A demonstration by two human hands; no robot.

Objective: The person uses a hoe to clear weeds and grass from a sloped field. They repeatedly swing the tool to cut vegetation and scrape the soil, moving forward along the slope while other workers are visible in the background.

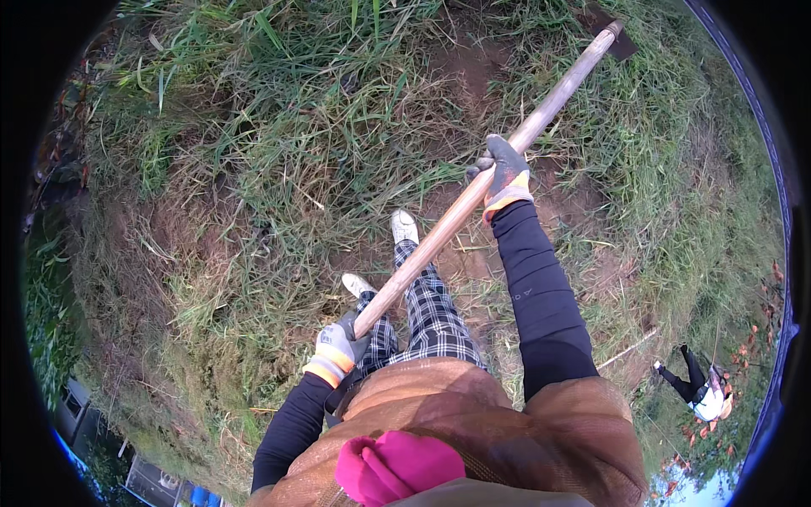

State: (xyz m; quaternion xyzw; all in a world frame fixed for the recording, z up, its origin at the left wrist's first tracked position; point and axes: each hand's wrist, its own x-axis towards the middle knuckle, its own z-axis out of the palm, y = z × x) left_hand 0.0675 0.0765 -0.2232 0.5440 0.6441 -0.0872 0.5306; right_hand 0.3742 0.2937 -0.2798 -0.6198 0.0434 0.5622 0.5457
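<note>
A hoe's long wooden handle [437, 236] slants across my body from lower left to upper right. My left hand [338, 345], in a grey work glove with a yellow and orange cuff, grips the butt end near my thigh. Farther up, my right hand [505, 170], gloved alike, is wrapped around the handle's middle. The dark metal hoe blade [624, 45] is at the far upper right, against the grass; whether it touches the ground I cannot tell. Cut and standing grass [329, 127] covers the ground before me, with bare reddish soil [472, 70] left of the blade.
My white shoes [404, 226] stand on grass and soil below the handle. Another person [703, 393] is at the right, beside a shrub with reddish leaves [754, 361]. A thin pale stick [627, 348] lies right of my arm. Vehicle-like shapes and blue containers [201, 495] show at the lower left.
</note>
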